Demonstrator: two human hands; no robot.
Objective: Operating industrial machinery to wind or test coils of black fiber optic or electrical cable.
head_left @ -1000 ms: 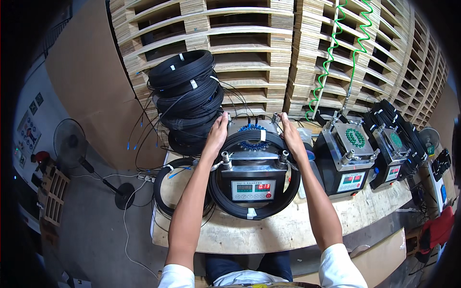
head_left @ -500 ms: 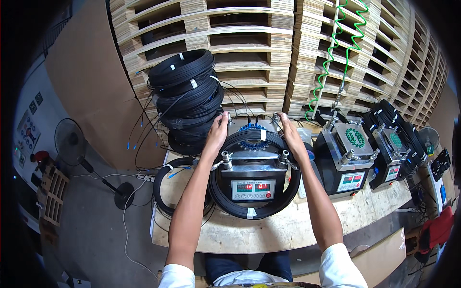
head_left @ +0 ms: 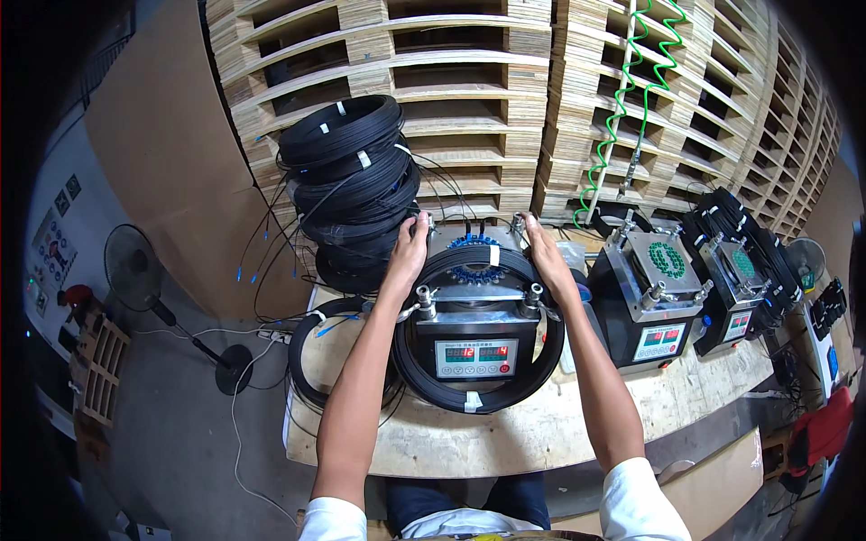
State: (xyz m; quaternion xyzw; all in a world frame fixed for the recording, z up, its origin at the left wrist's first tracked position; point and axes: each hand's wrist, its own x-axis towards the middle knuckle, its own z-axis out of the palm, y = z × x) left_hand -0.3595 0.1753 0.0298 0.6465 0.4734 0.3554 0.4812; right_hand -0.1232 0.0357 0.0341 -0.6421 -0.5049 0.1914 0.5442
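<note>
A black benchtop machine (head_left: 424, 353) with red and green digital displays stands before me, under a metal top plate with a ring of blue fibre connectors (head_left: 474, 242). A large coil of black cable (head_left: 520, 395), bound with white tape, hangs round its front, its upper part crossing the plate. My left hand (head_left: 408, 257) is closed at the rear left clamp post (head_left: 430, 222); my right hand (head_left: 547, 259) is closed at the rear right clamp post (head_left: 518, 222). The far fingers are partly hidden. Two front clamp knobs (head_left: 424, 294) stand free of my hands.
Stacked black cable coils (head_left: 347, 194) rise at the back left; another coil (head_left: 300, 365) lies on the wooden bench (head_left: 433, 451). Two similar machines (head_left: 651, 307) with green connectors stand right, below a green spiral air hose (head_left: 612, 126). Wooden pallets (head_left: 451, 68) form the back. A fan (head_left: 171, 316) stands left.
The reading on the front machine's right display has changed. The green air hose's end has swung slightly. My hands stay at the rear clamp posts.
</note>
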